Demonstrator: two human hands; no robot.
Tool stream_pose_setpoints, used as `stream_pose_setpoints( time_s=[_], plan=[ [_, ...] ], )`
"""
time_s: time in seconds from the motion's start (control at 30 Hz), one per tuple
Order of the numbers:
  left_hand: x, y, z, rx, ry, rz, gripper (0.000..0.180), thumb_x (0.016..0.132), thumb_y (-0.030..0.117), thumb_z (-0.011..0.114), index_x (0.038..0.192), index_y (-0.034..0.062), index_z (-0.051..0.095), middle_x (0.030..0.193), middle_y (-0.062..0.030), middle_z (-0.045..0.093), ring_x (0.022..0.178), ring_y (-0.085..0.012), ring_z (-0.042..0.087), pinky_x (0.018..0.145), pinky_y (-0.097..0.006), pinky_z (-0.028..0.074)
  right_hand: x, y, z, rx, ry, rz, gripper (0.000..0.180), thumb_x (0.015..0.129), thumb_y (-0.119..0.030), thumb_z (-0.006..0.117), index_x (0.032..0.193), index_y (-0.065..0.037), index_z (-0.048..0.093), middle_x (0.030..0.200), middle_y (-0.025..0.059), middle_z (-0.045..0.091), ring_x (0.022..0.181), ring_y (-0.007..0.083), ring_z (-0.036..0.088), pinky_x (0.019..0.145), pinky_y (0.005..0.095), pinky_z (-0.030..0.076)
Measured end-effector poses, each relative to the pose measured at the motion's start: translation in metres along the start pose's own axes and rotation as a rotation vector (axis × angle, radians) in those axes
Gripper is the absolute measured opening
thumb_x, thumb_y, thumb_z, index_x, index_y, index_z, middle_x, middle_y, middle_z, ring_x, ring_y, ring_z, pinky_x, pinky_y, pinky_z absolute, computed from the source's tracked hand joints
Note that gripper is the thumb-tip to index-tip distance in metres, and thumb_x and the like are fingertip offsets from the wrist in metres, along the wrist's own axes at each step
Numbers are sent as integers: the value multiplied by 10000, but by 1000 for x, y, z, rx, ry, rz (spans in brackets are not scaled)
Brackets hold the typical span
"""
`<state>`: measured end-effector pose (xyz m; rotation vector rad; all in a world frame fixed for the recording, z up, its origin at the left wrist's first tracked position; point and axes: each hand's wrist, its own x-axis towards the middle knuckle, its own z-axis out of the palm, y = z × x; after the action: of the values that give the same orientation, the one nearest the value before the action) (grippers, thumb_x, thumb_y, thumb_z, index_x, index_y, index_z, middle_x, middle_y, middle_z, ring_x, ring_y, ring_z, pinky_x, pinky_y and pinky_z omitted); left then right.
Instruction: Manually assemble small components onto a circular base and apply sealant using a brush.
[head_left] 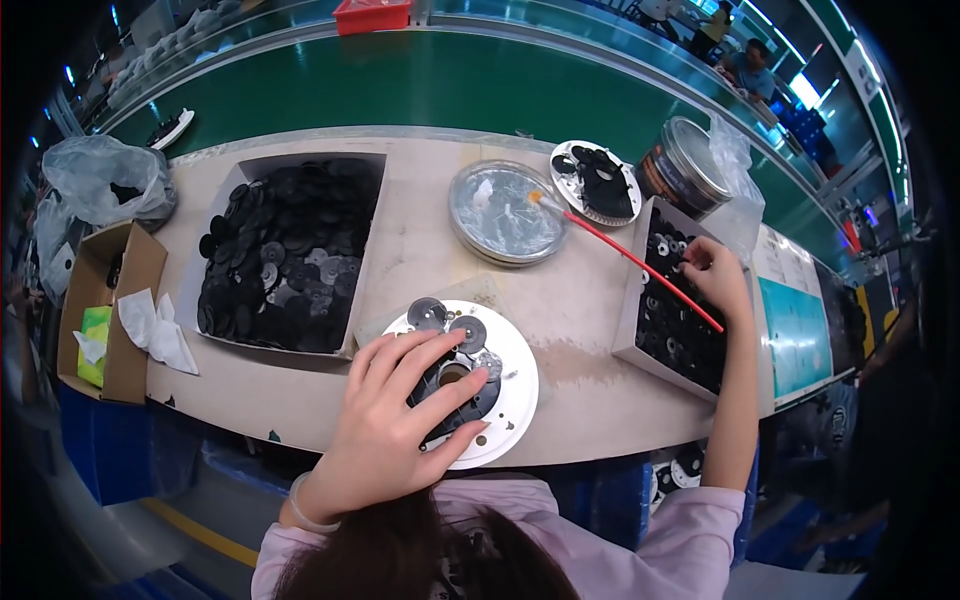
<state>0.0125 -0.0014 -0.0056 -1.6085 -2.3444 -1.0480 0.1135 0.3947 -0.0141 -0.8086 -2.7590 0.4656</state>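
My left hand (395, 418) lies over a round white plate (519, 372) at the table's near edge, its fingers spread across dark gears (468, 333) mounted on the plate. A clear disc (488, 366) sits by its fingertips. Part of the plate is hidden under the hand. At the right, my right hand (715, 275) reaches into a long white box (628, 335) of small black parts (665, 325). Thumb and fingers are bent together there; whatever they pinch is too small to make out.
A large box (370, 215) heaped with black discs stands left. Behind are a round clear-lidded dish (505, 215), a red-handled brush (640, 262), another white plate with black parts (600, 185) and a metal can (685, 165). A cardboard box (140, 260) stands far left; a green conveyor (440, 90) runs beyond.
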Motion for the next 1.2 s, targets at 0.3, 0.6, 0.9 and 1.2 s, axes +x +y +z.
stream_pose_setpoints(
  time_s=[0.3,0.6,0.9,1.2],
  plan=[
    [0,-2,-2,0,18,-28,373,572,150,741,932,95,658,1123,-118,542,1017,-294,498,869,-401,372,-61,-143,-24,723,-40,-81,66,752,-23,605,808,8,622,705,50,626,609,77,591,464,159,411],
    [2,-1,0,91,-1,48,326,603,195,710,912,109,651,1184,-118,503,1078,-312,460,866,-397,378,-33,-195,25,827,-980,47,108,744,-74,646,775,30,636,652,70,633,579,87,600,459,163,389],
    [2,-9,4,17,24,85,315,599,184,698,897,94,645,1120,-115,522,1062,-311,469,836,-410,411,-9,-200,38,760,-1149,27,107,727,-39,637,781,53,640,658,92,633,576,112,601,537,200,466],
    [-2,-13,10,-30,96,115,320,636,197,657,928,75,614,1122,-121,526,1055,-300,487,852,-441,398,-9,-210,40,647,-1180,63,133,722,-78,671,685,34,608,592,60,595,519,91,551,476,195,412]
  ],
)
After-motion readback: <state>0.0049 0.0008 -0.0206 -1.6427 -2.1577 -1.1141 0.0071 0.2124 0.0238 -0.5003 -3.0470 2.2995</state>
